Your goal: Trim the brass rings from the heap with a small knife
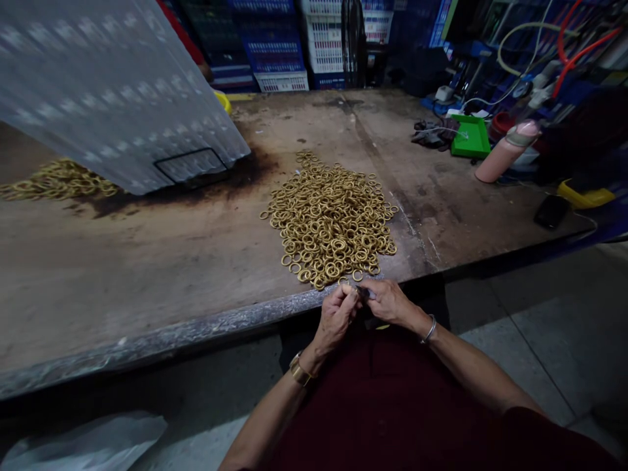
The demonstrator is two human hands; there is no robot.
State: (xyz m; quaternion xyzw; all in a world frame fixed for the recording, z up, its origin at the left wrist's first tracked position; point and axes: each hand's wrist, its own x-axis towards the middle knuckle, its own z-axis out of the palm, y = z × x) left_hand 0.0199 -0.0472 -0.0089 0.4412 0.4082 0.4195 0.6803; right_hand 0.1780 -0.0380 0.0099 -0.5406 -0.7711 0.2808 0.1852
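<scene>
A heap of brass-coloured rings (pixel 333 216) lies on the worktable just beyond my hands. At the table's front edge, my left hand (pixel 337 317) is closed in a pinch, thumb against fingers; whatever it holds is too small and hidden to make out. My right hand (pixel 392 304) is closed on a small dark tool (pixel 364 292) with a greyish end; its exact kind does not show. The tool's dark end meets the fingertips of my left hand. A few loose rings (pixel 357 275) lie close to my fingertips.
On the worktable (pixel 161 261), a large grey ribbed panel-like object (pixel 122 85) stands at left, near more rings (pixel 63 180). At right are a green tray (pixel 470 136), a pink bottle (pixel 507 152) and a black object (pixel 552 212). Plastic crates (pixel 275 55) are stacked behind.
</scene>
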